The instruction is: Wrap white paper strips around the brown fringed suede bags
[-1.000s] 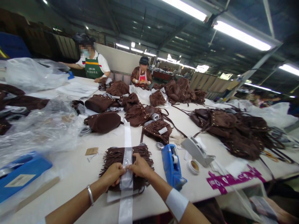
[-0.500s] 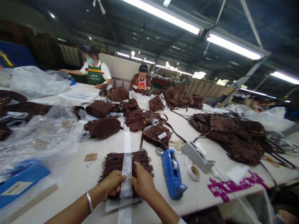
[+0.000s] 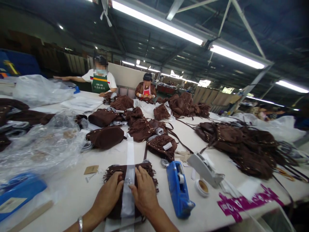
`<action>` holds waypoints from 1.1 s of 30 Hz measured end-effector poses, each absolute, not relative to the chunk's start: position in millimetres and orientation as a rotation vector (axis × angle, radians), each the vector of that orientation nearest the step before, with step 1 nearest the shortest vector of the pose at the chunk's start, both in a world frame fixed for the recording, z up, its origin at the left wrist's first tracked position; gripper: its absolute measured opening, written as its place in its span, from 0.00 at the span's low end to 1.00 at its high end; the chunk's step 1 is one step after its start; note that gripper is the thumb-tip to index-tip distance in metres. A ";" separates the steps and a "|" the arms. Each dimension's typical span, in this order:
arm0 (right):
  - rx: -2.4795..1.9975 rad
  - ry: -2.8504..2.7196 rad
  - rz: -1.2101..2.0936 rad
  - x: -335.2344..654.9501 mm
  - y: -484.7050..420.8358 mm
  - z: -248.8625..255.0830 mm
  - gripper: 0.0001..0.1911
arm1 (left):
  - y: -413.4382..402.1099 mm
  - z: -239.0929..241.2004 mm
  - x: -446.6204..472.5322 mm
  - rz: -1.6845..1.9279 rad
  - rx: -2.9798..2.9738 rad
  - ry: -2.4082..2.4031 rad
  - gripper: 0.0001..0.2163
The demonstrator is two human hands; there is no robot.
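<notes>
A dark brown fringed bag (image 3: 118,206) lies on the table in front of me. A white, partly translucent strip (image 3: 130,154) runs lengthwise over its middle and past its near and far edges. My left hand (image 3: 111,191) lies on the bag left of the strip, fingers forward and thumb close to the strip's edge. My right hand (image 3: 146,188) rests flat on the bag's right side, fingers stretched out, its thumb touching the strip. Both hands are open. Fringe sticks out beyond them on both sides.
Right of the bag stand a blue tape dispenser (image 3: 180,190), a grey dispenser (image 3: 205,169) and a tape roll (image 3: 202,187). More brown bags (image 3: 236,141) are heaped around. Clear plastic (image 3: 48,145) and a blue object (image 3: 21,193) lie left. Two co-workers (image 3: 102,80) are across the table.
Both hands were closed at the strip over the bag. Now their fingers are spread and laid on the bag at either side of it. The co-worker at left has shifted.
</notes>
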State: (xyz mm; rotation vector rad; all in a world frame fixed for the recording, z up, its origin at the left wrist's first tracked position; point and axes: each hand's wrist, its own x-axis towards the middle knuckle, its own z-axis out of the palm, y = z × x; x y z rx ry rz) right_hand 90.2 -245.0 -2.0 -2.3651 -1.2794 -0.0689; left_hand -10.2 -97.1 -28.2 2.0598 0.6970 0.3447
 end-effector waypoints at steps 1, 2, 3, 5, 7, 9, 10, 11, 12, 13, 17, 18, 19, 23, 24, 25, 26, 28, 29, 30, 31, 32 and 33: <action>-2.364 -1.336 -0.102 94.1 -241.6 -7.5 0.32 | -93.6 -33.7 -5.4 0.543 2.233 0.612 0.18; -2.364 -1.383 -0.118 98.0 -238.8 -14.1 0.35 | -89.9 -41.6 0.6 0.710 2.407 0.516 0.20; -2.363 -1.424 -0.115 101.5 -236.6 -21.2 0.37 | -86.1 -51.3 7.3 0.824 2.564 0.431 0.22; -2.365 -1.476 -0.073 107.0 -234.5 -34.4 0.39 | -78.4 -73.3 20.1 0.885 2.800 0.326 0.26; -2.375 -1.494 -0.021 110.1 -234.4 -43.7 0.40 | -71.9 -92.8 28.2 0.859 2.944 0.283 0.30; -2.388 -1.491 0.011 110.9 -235.0 -47.8 0.41 | -68.3 -103.8 30.3 0.812 3.002 0.288 0.33; -2.394 -1.489 0.023 110.8 -235.3 -48.3 0.41 | -67.6 -105.7 29.7 0.784 3.012 0.294 0.34; -2.400 -1.488 0.033 110.6 -235.4 -48.0 0.42 | -67.7 -105.6 28.6 0.757 3.017 0.301 0.34; -2.407 -1.486 0.039 110.3 -235.4 -47.3 0.42 | -68.1 -104.3 27.5 0.731 3.018 0.303 0.34; -2.414 -1.483 0.042 110.1 -235.1 -46.3 0.42 | -68.7 -102.5 26.7 0.708 3.020 0.298 0.34; -2.432 -1.489 0.046 110.4 -233.2 -42.8 0.42 | -69.0 -100.2 26.5 0.712 3.024 0.289 0.33; -2.430 -1.498 0.046 110.3 -233.3 -41.6 0.42 | -68.2 -101.2 26.9 0.745 3.024 0.290 0.34; -2.426 -1.510 0.041 109.7 -234.1 -40.0 0.42 | -66.9 -102.2 27.2 0.783 3.022 0.289 0.35; -2.416 -1.525 -0.078 98.6 -245.5 -32.6 0.42 | -60.5 -101.9 26.3 0.873 3.007 0.291 0.37; -2.413 -1.528 -0.108 93.8 -250.2 -31.9 0.42 | -59.4 -100.8 25.2 0.870 3.011 0.280 0.37; -2.407 -1.536 -0.125 88.9 -255.1 -32.2 0.42 | -58.7 -99.6 23.9 0.863 3.019 0.259 0.37; -2.399 -1.548 -0.129 84.4 -259.8 -33.6 0.42 | -58.5 -98.5 22.5 0.852 3.030 0.231 0.36; -2.384 -1.586 -0.110 78.8 -267.4 -40.7 0.41 | -58.8 -96.7 20.3 0.821 3.051 0.187 0.35; -2.383 -1.601 -0.110 78.0 -269.9 -46.6 0.42 | -59.2 -95.9 19.7 0.798 3.059 0.180 0.34; -2.386 -1.611 -0.122 78.6 -271.6 -54.0 0.42 | -59.8 -95.0 19.4 0.774 3.064 0.180 0.34; -2.387 -1.626 -0.142 80.2 -272.4 -62.7 0.43 | -60.3 -94.1 19.2 0.759 3.066 0.181 0.34; -2.375 -1.653 -0.174 82.6 -272.4 -72.1 0.45 | -61.0 -93.3 19.1 0.759 3.068 0.184 0.33; -2.358 -1.673 -0.220 85.3 -271.7 -81.5 0.45 | -61.6 -92.6 19.1 0.773 3.071 0.184 0.33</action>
